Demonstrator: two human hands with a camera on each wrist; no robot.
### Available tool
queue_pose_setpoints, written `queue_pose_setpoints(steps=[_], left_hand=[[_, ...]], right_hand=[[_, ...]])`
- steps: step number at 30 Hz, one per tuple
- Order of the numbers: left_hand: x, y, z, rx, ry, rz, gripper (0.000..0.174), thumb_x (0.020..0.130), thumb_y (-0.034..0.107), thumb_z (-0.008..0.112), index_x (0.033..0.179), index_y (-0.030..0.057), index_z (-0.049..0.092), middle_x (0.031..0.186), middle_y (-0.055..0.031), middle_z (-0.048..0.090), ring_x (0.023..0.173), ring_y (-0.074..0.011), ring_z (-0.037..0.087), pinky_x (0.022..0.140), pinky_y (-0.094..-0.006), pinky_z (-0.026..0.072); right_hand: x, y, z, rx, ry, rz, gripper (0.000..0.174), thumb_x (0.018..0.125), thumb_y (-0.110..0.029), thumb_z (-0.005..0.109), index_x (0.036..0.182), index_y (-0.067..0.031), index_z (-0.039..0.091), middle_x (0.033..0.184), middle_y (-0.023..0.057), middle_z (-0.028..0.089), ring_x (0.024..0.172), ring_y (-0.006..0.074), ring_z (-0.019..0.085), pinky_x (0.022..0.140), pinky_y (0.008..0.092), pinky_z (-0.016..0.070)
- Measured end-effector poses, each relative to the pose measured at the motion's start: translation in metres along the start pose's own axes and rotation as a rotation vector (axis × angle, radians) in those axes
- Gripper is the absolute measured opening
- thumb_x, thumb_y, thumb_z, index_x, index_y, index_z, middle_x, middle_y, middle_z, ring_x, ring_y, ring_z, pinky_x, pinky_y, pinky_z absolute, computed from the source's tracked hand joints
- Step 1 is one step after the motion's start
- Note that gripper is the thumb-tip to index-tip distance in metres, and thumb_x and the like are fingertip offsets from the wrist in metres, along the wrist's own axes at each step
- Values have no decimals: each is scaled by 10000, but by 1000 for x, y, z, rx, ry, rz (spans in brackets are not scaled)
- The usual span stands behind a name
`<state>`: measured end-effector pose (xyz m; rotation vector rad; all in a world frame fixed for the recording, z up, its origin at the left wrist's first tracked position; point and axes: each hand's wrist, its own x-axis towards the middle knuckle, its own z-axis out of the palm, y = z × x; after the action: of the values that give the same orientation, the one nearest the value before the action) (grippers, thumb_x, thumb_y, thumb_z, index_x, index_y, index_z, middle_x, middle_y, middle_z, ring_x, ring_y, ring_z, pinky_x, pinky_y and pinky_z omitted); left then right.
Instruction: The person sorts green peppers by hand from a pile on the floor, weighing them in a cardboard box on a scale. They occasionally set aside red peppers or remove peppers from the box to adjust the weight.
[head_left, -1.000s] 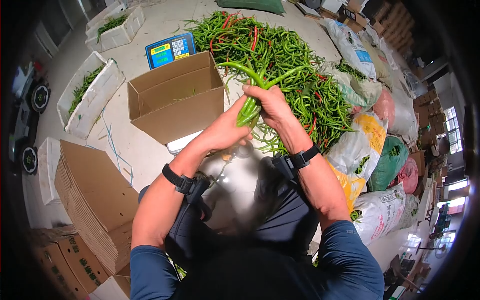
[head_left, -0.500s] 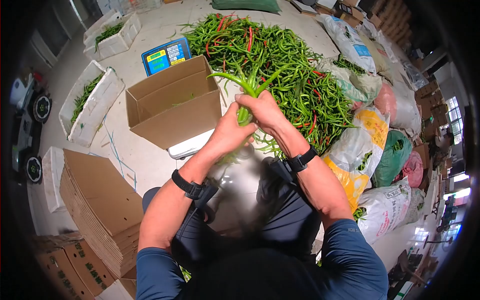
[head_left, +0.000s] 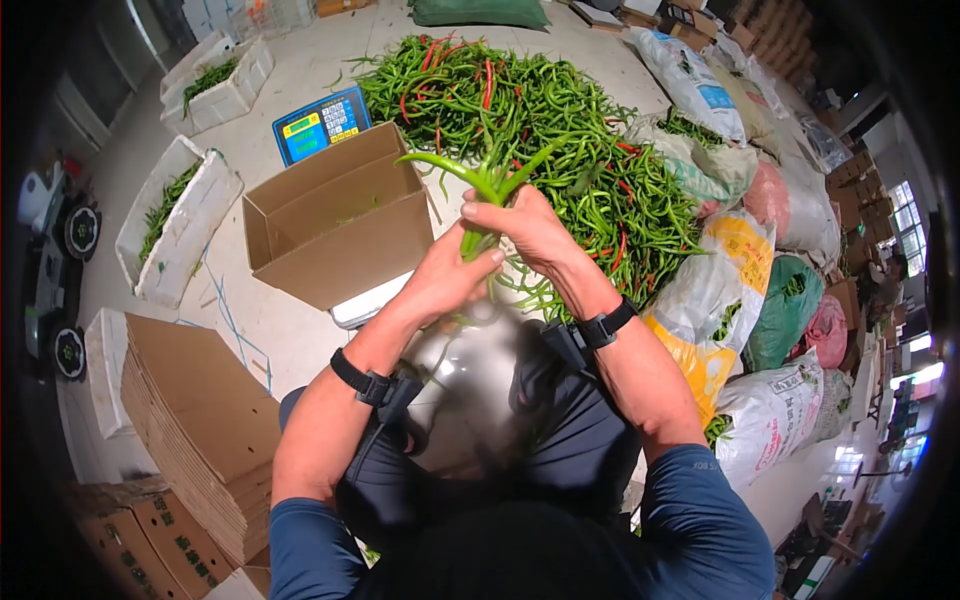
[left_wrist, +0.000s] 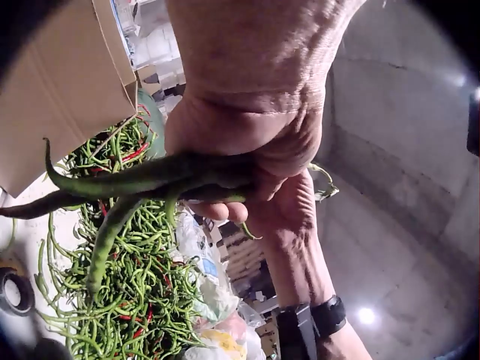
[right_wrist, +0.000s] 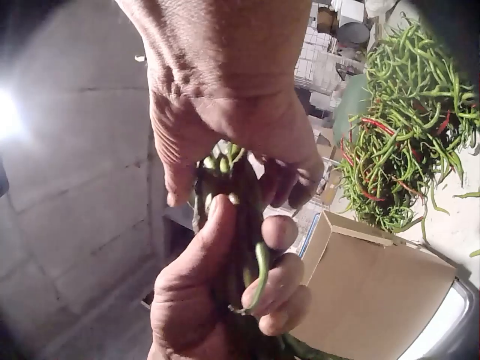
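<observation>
A bunch of long green chili peppers (head_left: 485, 180) is held between both hands, in front of the large pepper pile. The left hand (head_left: 447, 275) grips its lower part; in the right wrist view the left thumb (right_wrist: 199, 251) and fingers wrap round the peppers from opposite sides. Higher up, the right hand (head_left: 535, 230) curls round the bunch, its thumb across the front. Several pepper ends fan out above the hands. In the left wrist view, dark green peppers (left_wrist: 150, 176) stick out sideways from the left hand. Palms hide the middle of the bunch.
An open cardboard box (head_left: 330, 255) stands on a scale, whose blue display (head_left: 322, 125) shows behind it. Beyond the hands spreads a pile of green and red peppers (head_left: 600, 180). Filled sacks (head_left: 765, 420) line the right; white foam crates (head_left: 180, 230) and flattened cartons (head_left: 200, 400) the left.
Both hands and the bunch have shifted slightly left in the head view. The left hand now covers more of the bunch's lower part. The box stays on the scale.
</observation>
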<state>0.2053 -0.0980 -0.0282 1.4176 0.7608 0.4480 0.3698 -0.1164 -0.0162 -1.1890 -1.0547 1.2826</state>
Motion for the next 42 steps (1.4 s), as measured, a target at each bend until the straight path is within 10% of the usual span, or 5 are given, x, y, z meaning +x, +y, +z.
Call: queue_pose_setpoints(steps=[7, 12, 16, 29, 42], left_hand=[[-12, 3, -17, -247, -96, 12, 482, 965, 197, 617, 1381, 81, 402, 879, -66, 648, 602, -103, 579, 529, -242, 475], [-17, -3, -35, -120, -29, 49, 437, 963, 197, 614, 1344, 68, 444, 870, -58, 616, 619, -98, 555, 546, -245, 477], [-27, -6, -44, 11, 44, 42, 411, 963, 192, 612, 1322, 63, 458, 875, -49, 595, 630, -93, 537, 559, -252, 479], [-47, -35, -83, 673, 396, 339, 467, 929, 160, 632, 1319, 6, 427, 1046, -215, 643, 932, -397, 641, 823, -420, 504], [-81, -19, -103, 134, 122, 126, 368, 974, 227, 606, 1263, 39, 479, 858, -43, 600, 630, -97, 551, 573, -249, 475]], right_hand=[[-6, -12, -17, 89, -162, -110, 894, 749, -137, 823, 1463, 47, 318, 1405, 176, 475, 1276, 215, 481, 1064, 356, 411], [-6, -29, -44, 64, 200, -97, 362, 916, -130, 638, 1205, 81, 585, 1086, 175, 678, 876, 201, 693, 699, 281, 559], [-15, -61, -45, 309, 208, -166, 415, 999, -346, 559, 1100, 55, 594, 959, 160, 683, 751, 169, 688, 474, 198, 473], [-25, -66, -20, 330, -46, 40, 288, 970, -170, 588, 1094, 90, 606, 834, 93, 676, 513, 119, 575, 406, 198, 410], [-28, -62, 23, 393, -132, 91, 215, 896, -22, 546, 1080, 51, 630, 614, -17, 500, 499, 76, 427, 455, 212, 362]])
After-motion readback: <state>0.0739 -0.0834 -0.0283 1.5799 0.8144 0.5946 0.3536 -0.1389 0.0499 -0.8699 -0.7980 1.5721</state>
